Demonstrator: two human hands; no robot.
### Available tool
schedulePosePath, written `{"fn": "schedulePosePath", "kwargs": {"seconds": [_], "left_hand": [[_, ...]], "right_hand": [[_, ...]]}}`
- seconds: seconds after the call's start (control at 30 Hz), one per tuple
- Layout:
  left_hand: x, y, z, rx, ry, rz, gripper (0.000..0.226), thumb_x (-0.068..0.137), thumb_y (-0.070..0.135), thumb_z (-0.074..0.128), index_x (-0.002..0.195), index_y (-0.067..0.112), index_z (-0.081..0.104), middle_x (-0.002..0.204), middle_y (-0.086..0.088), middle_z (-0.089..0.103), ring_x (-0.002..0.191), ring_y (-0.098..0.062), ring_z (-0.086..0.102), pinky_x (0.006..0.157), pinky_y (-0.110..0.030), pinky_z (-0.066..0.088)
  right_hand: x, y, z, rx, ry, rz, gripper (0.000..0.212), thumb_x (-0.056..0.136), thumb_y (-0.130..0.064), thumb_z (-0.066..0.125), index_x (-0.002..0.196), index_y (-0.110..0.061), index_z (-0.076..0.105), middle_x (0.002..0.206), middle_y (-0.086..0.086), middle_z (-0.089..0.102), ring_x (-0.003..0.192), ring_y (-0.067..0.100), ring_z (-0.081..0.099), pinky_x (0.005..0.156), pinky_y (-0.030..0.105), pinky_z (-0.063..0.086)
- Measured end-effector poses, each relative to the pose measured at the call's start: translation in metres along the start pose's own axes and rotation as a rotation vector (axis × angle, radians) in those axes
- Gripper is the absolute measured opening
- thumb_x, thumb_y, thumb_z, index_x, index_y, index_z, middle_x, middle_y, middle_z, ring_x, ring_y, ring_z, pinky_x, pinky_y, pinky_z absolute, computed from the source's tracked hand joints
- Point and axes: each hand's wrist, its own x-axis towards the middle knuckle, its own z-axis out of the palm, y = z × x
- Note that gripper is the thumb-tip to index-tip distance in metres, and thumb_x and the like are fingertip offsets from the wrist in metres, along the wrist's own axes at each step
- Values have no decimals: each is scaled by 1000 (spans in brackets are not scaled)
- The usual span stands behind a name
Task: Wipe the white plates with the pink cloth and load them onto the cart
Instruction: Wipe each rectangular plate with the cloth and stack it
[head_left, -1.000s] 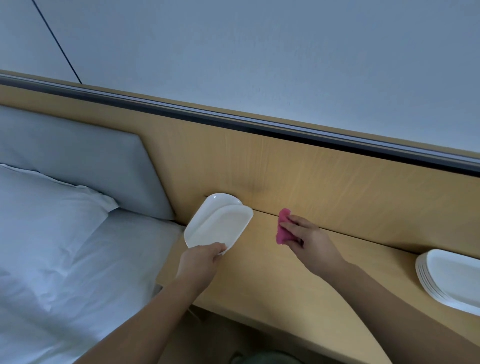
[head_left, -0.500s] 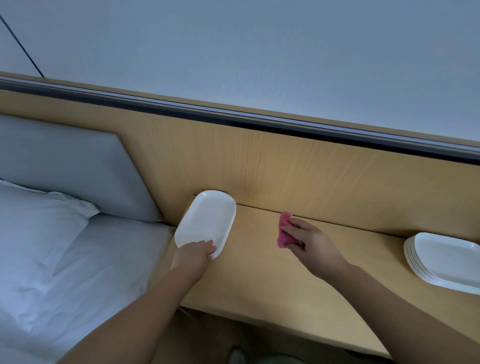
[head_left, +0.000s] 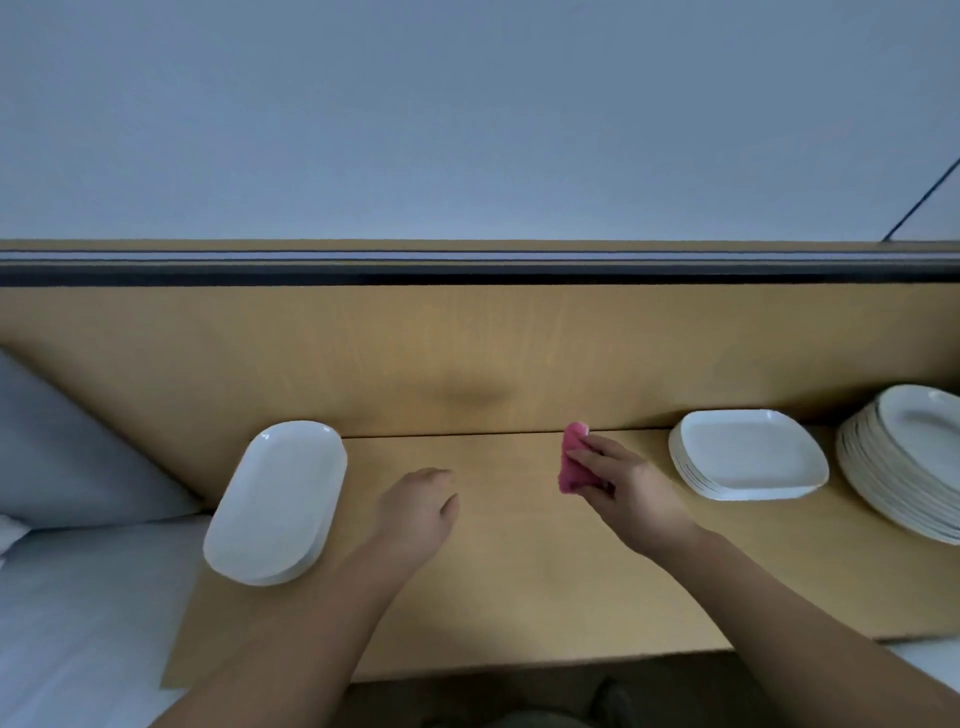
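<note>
Here the right hand (head_left: 631, 491) pinches the pink cloth (head_left: 571, 460); the left hand (head_left: 418, 512) hangs loose, empty. The square plates (head_left: 748, 457) lie at three o'clock, nearer the right hand, their long axis running nine-to-three.

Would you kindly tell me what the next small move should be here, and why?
Probably reach the left hand across to lift the top plate off the square stack. That hand is empty and apart from the oval plates, while the right hand holds the pink cloth with no plate to wipe.
</note>
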Motion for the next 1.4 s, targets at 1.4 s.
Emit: {"fn": "schedulePosePath", "kwargs": {"seconds": [1.4], "left_hand": [[150,311,152,-271,-73,-249,13,95,13,43,101,8,53,88,-3,55,79,-22,53,64,-28,36]], "right_hand": [[-63,274,-169,32,139,88,49,84,-6,71,130,-20,61,125,-9,59,103,9,59,77,23,50]]}}
